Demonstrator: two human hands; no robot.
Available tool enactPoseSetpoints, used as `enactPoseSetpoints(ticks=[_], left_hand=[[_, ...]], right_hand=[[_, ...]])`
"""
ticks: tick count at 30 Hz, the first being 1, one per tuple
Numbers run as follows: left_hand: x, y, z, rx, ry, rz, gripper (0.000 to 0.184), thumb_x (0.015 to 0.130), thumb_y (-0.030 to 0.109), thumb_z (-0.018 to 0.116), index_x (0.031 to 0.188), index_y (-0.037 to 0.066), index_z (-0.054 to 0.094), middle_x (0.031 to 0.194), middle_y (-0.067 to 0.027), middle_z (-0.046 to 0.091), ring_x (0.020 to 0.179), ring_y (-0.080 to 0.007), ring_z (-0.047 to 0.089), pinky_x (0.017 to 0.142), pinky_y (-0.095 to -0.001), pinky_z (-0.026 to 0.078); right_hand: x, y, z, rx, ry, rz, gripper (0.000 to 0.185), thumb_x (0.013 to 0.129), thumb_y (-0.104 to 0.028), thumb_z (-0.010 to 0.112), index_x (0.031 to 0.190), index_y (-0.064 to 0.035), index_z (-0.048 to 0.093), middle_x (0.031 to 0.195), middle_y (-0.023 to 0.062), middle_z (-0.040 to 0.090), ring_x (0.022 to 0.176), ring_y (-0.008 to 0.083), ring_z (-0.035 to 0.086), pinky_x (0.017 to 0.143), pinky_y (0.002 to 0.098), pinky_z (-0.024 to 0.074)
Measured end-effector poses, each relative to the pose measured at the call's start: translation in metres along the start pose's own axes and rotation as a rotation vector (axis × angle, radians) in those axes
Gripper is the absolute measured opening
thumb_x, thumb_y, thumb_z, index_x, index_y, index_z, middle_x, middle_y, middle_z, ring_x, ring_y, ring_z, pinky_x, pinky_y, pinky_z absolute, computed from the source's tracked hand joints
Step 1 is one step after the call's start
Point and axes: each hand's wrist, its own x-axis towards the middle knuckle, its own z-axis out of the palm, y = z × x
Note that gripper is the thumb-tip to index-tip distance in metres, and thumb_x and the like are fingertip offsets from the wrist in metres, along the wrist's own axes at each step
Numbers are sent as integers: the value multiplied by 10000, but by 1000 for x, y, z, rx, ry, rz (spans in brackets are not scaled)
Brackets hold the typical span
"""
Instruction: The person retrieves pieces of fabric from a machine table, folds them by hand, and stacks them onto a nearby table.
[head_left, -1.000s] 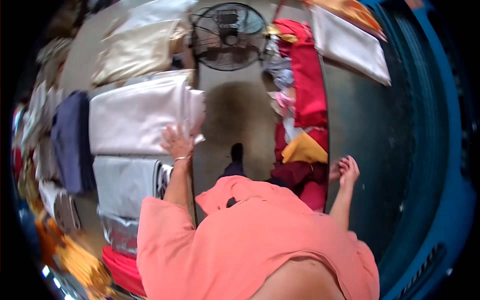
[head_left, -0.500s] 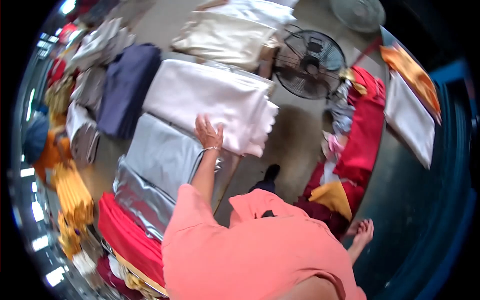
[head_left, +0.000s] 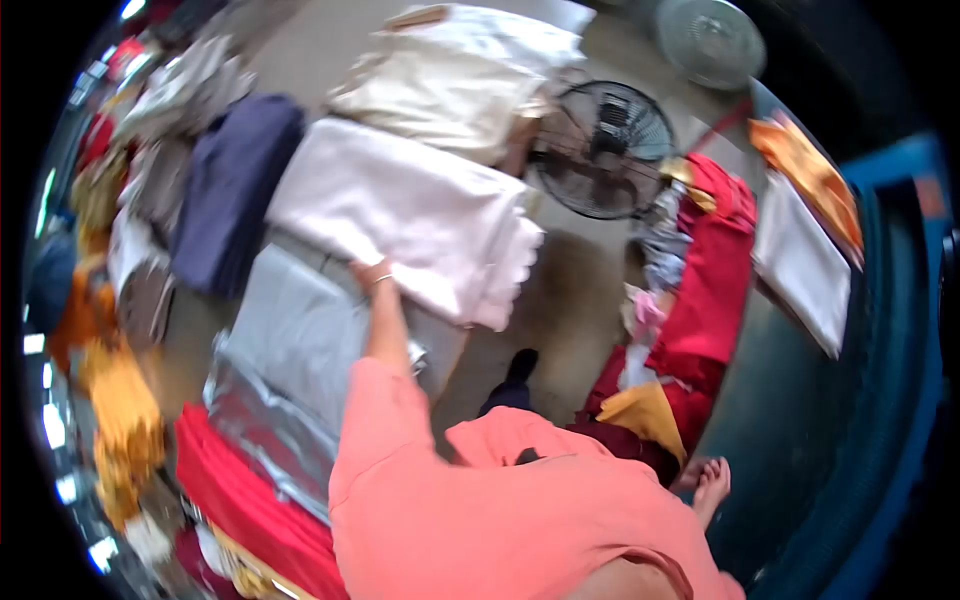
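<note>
My left hand (head_left: 373, 275) is at the near edge of a folded white cloth pile (head_left: 400, 215), by the gap between it and a folded grey cloth pile (head_left: 295, 320). Its fingers are blurred and partly hidden at that edge, so their grip is unclear. On the other side of my body, my right hand (head_left: 712, 485) hangs low, fingers loosely bent and apart, with nothing visible in it. Shiny silver cloth (head_left: 275, 420) and red folded cloth (head_left: 250, 500) lie on the near side of the grey pile.
Cream cloth (head_left: 435, 95) and a dark blue pile (head_left: 235, 190) lie beyond. A black fan (head_left: 607, 150) stands near red cloth (head_left: 710, 280) on the right. White folded cloth (head_left: 805, 265) lies farther right. At far left, a person in orange (head_left: 80, 315) is beside yellow cloth (head_left: 125, 400).
My left hand has slid from lying flat on top of the white pile to its near left edge. The camera view has shifted slightly; my right hand still hangs low.
</note>
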Motion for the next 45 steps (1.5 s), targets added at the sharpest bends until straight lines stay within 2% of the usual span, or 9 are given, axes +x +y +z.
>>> enactPoseSetpoints(ticks=[3, 5, 9, 19, 21, 26, 32, 35, 45], left_hand=[[-28, 44, -42, -200, -274, -199, 762, 507, 226, 803, 1131, -57, 468, 1197, -252, 474, 1100, -347, 482, 936, -405, 415], [-59, 59, -43, 439, 43, 22, 856, 626, 313, 758, 1272, -55, 334, 1325, -228, 351, 1149, -367, 437, 949, -420, 397], [-146, 45, -18, 264, -67, 1106, 571, 702, 182, 571, 1235, 33, 429, 1339, -253, 325, 1236, -410, 313, 1033, -484, 251], [-564, 327, -236, -1000, -2266, 1323, 196, 816, -18, 516, 994, -42, 594, 966, -171, 607, 863, -268, 591, 764, -324, 456], [-593, 354, -295, -1457, -2839, 931, 172, 804, 15, 470, 876, -78, 596, 874, -193, 609, 765, -292, 604, 672, -369, 491], [-671, 306, -416, -2009, -3280, -259, 241, 822, 151, 612, 926, -65, 635, 881, -200, 619, 760, -261, 595, 759, -325, 414], [-708, 251, -490, -1172, -3417, -544, 152, 824, 91, 584, 778, -50, 615, 702, -152, 579, 510, -149, 521, 416, -223, 422], [-735, 197, -511, -1300, -3423, -1141, 259, 880, 153, 529, 860, -95, 599, 722, -214, 570, 429, -137, 513, 341, -227, 437], [-738, 175, -566, -200, -3826, -1774, 282, 898, 182, 487, 959, -88, 543, 817, -206, 547, 572, -165, 499, 465, -256, 422]], right_hand=[[-11, -9, 2, 48, -24, -25, 179, 869, -183, 528, 993, -70, 591, 702, 47, 615, 506, 108, 558, 375, 176, 342], [-19, -15, 7, 66, -60, -15, 168, 874, -177, 532, 994, -75, 589, 685, 33, 619, 490, 107, 553, 374, 185, 347], [-24, -12, 7, 117, -85, -85, 174, 897, -198, 492, 970, -59, 568, 683, 58, 619, 486, 115, 571, 354, 187, 357], [-32, -7, 7, 256, -109, -167, 236, 898, -206, 482, 1014, -11, 548, 711, 112, 618, 495, 143, 600, 351, 194, 429], [-35, 0, 9, 276, -85, -214, 221, 895, -199, 486, 1009, -22, 552, 718, 93, 616, 505, 126, 597, 365, 183, 428], [-70, 21, -8, 287, -183, -291, 205, 900, -191, 486, 991, -20, 551, 785, 68, 603, 630, 125, 603, 505, 227, 476], [-147, 76, -110, 482, -223, -198, 222, 913, -196, 474, 1003, -5, 543, 829, 69, 605, 670, 134, 612, 545, 240, 498], [-168, 99, -141, 591, -210, -210, 235, 915, -211, 471, 1018, -10, 537, 836, 74, 606, 693, 142, 615, 556, 243, 504], [-202, 134, -158, 720, -36, -229, 279, 933, -249, 462, 1041, -2, 534, 848, 105, 613, 687, 165, 623, 550, 269, 508]])
